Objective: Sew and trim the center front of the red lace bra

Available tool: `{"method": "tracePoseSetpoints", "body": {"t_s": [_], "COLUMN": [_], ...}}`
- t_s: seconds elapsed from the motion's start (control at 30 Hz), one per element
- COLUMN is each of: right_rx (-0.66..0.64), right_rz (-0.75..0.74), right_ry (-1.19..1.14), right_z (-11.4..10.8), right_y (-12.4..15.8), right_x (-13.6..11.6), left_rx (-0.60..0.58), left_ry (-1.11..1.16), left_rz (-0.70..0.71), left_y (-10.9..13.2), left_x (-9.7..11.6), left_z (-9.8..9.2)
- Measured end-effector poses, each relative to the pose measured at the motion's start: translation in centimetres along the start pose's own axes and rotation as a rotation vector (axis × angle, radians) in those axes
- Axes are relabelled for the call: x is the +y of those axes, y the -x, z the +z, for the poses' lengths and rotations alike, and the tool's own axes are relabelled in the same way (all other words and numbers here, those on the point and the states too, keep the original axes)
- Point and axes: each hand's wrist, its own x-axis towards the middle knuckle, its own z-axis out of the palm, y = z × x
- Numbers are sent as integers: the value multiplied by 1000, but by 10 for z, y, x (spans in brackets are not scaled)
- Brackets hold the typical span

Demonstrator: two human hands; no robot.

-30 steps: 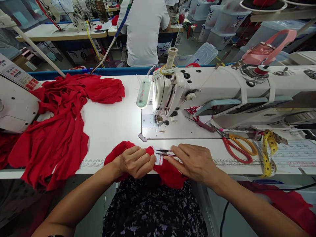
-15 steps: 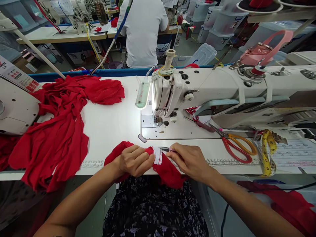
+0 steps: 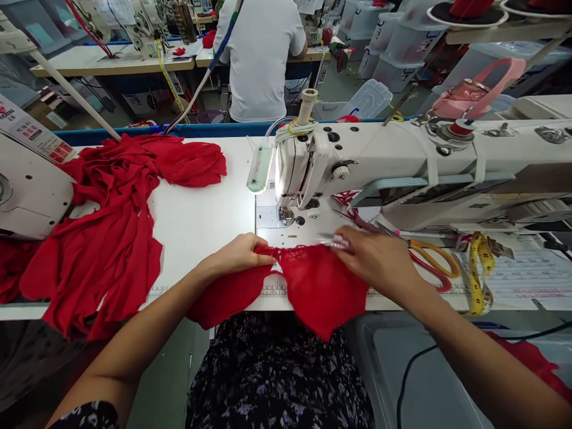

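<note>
While the red fabric piece (image 3: 317,286) lies across the near edge of the table (image 3: 201,220), at 6 o'clock from the sewing machine (image 3: 313,158), both hands are at its upper edge.

Left hand (image 3: 241,253): fingers pinched on the cloth's top edge at its 10 o'clock corner.

Right hand (image 3: 379,259): at the 2 o'clock corner, with fingers closed around a small metal tool (image 3: 333,240) (blurred; snips or tweezers, cannot tell which). Whether they also pinch the cloth cannot be told.

The lower part of the piece hangs over the table edge toward the person's lap.

Assessment: the piece appears thin, light and wholly limp. It drapes under its own weight and offers no stiffness to push against. It is judged not fragile, though the lacy-looking top edge could snag on the tool's points. The soundest hold is a pinch at both top corners, with the cloth drawn taut between them. A single grip would let it bunch.

Surroundings:
- Scissors (image 3: 435,250) and a yellow tape measure (image 3: 480,256) lie at 3 o'clock of the right hand.
- A heap of red cloth (image 3: 111,232) lies at 9 o'clock of the left hand.
- A co-worker in a white shirt (image 3: 259,53) sits at 12 o'clock, back turned.
</note>
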Motion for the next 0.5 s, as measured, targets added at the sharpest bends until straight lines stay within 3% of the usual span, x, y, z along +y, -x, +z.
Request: {"method": "tracePoseSetpoints", "body": {"t_s": [0.07,0.13,0.2,0.27,0.37,0.5], "right_rx": [152,188,139,58,-23,-31], "right_rz": [-19,-185,-359,-441,-450,-459], "right_ry": [84,-12,-103,-103,-71,-88], "right_z": [2,14,30,46,61,66], "right_y": [-4,-1,3,5,3,-3], "right_x": [-5,-20,-36,-46,-46,-39], "left_rx": [124,183,158,112,79,59], "left_ry": [-94,-174,-190,-131,21,91], "left_rz": [0,4,-2,-12,-40,-43], "left_y": [-3,-4,-3,-2,-3,-8], "left_x": [3,6,6,5,0,-5], "left_z": [4,7,7,5,1,-1]}}
